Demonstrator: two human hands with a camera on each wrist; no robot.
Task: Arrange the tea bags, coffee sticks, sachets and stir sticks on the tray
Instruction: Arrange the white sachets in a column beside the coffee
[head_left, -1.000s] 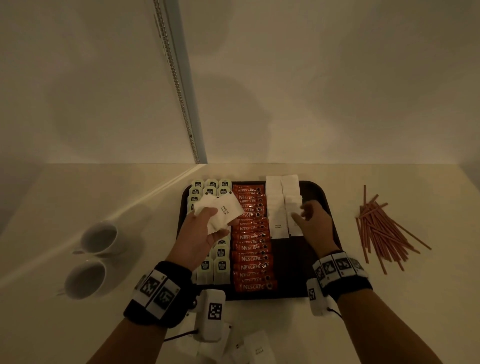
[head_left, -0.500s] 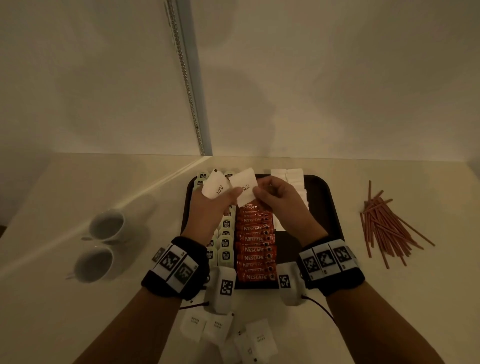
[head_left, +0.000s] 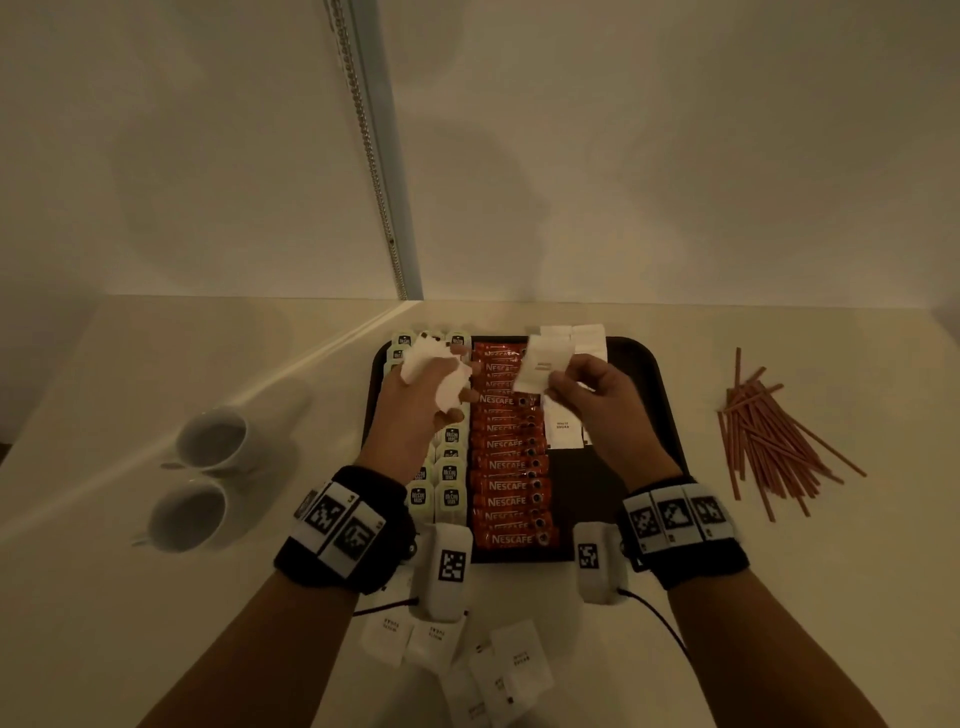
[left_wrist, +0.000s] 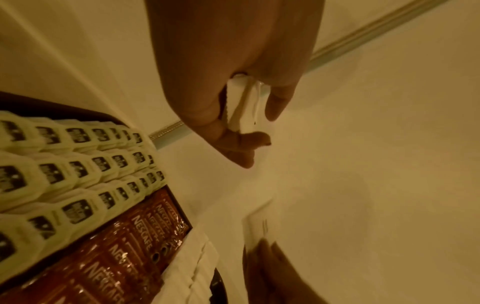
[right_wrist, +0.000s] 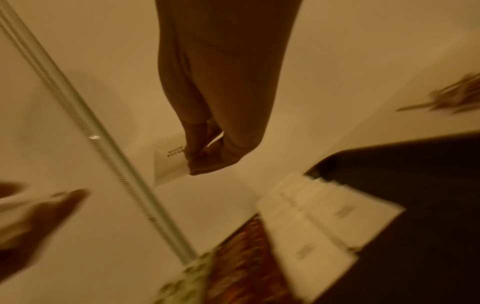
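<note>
— What have you got in your left hand (head_left: 415, 395)?

— A small bunch of white sugar sachets (head_left: 441, 376), my fingers curled round them above the tea bags (head_left: 451, 470) at the left of the tray (head_left: 667, 415). From the left wrist I see them edge on, thin flat packets (left_wrist: 244, 107) pinched between thumb and fingers.

— How do they handle?

— I judge them very light and limp, paper with loose grains inside, so they bend and slide over each other. A firm hold across the flat faces keeps the bunch together; squeezing hard could burst one.

— And the middle of the tray?

— The coffee sticks (head_left: 511, 467) lie there in an overlapping red row, glossy and probably slippery, next to the rows of pale green tea bags.

— Your right hand (head_left: 597, 395)?

— It pinches one single sachet (head_left: 540, 364) by its lower corner, thumb against fingertips, held up over the far end of the coffee row. It is a plain white rectangle with small dark print. The right wrist view shows the same pinch on the packet (right_wrist: 170, 162), somewhat blurred.

— Where does it belong?

— I think on the white column of laid sachets (head_left: 563, 431) just right of the coffee. More loose sachets (head_left: 511, 670) lie on the table near me, and the stir sticks (head_left: 769, 436) sit in a heap well right of the tray.
</note>
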